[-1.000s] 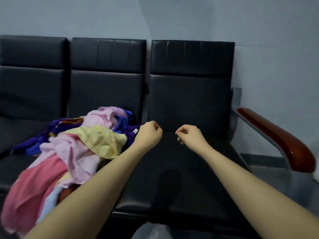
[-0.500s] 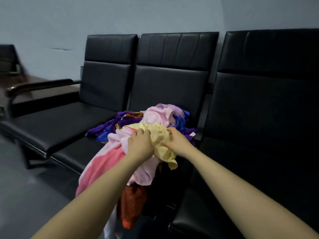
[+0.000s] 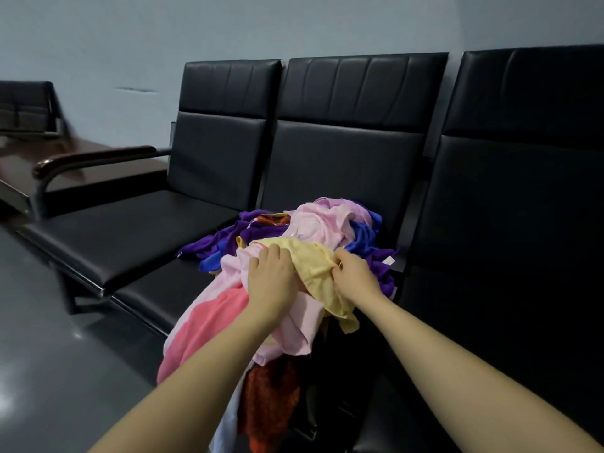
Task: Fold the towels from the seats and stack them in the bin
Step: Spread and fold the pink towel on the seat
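Observation:
A heap of towels [image 3: 313, 230] in pink, purple, blue, orange and yellow lies on the middle black seat [image 3: 157, 289] and spills over its front edge. On top is a yellow towel [image 3: 318, 273]. My left hand [image 3: 271, 279] grips the yellow towel's left side, next to a pale pink towel [image 3: 294, 325]. My right hand [image 3: 354, 273] pinches the yellow towel's right side. No bin is in view.
Three joined black seats stand against a pale wall. The left seat [image 3: 130, 230] has a brown armrest [image 3: 94, 158]. The right seat [image 3: 510, 256] lies beside my right arm. A dark wooden bench [image 3: 19, 171] stands at far left. Grey floor [image 3: 49, 371] lies below.
My hands went from fists above the right seat to the towel heap and took hold of the yellow towel. My view swung left and moved closer.

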{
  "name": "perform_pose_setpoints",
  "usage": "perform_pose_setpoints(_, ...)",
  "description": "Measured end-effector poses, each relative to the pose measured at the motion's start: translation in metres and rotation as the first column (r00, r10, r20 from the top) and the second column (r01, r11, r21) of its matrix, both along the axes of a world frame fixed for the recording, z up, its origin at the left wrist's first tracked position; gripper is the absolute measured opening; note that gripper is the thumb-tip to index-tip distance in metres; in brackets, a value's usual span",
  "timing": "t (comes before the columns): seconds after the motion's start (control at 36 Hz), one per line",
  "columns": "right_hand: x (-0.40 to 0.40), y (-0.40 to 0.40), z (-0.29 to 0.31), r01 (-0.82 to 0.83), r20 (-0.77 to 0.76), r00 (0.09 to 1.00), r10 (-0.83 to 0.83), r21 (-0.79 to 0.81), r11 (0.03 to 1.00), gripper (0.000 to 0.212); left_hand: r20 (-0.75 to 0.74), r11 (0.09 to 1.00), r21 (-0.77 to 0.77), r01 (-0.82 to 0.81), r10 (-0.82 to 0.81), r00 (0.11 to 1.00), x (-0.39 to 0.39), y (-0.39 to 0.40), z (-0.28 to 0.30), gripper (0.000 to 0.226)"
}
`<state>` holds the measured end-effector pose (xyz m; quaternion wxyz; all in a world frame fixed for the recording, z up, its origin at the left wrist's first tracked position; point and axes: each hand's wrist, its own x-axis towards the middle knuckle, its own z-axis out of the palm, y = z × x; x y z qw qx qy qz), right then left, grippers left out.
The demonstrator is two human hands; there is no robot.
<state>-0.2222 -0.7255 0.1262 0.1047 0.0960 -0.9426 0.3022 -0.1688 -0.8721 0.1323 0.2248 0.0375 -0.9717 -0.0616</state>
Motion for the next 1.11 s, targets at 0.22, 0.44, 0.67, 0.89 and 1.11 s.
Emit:
perform_pose_setpoints(0.22, -0.005, 0.000, 0.034, -0.010, -0.202, 0.975, -0.093, -0.455, 0.890, 0.013, -0.097, 0.971, 0.230, 0.065, -0.043, 0.994, -0.010, 0.007, 0.016, 0.052)
perform_pose_setpoints(0.44, 0.003, -0.017, 0.066, -0.116, -0.314, 0.946, -0.080, -0.559, 0.821, 0.016, -0.116, 0.964, 0.266, 0.020, 0.011, 0.993, -0.021, -0.005, 0.042, 0.045)
perform_pose_setpoints(0.67, -0.005, -0.017, 0.047, -0.194, -0.113, 0.981, 0.157, -0.584, 0.789, 0.027, -0.042, 0.869, 0.473, 0.144, -0.141, 0.989, -0.015, -0.010, 0.036, 0.047)
perform_pose_setpoints(0.89, 0.004, -0.012, 0.001, -0.471, 0.093, 0.875, 0.475, -0.058, 0.880, 0.029, 0.327, 0.996, -0.034, -0.084, 0.091, 0.941, -0.003, -0.015, 0.007, 0.058)
perform_pose_setpoints(1.11, 0.021, -0.016, -0.006, -0.361, 0.148, 0.928, 0.341, 0.140, 0.922, 0.079, 0.123, 0.991, 0.132, -0.012, -0.004, 0.992, 0.008, -0.010, 0.017, 0.025)
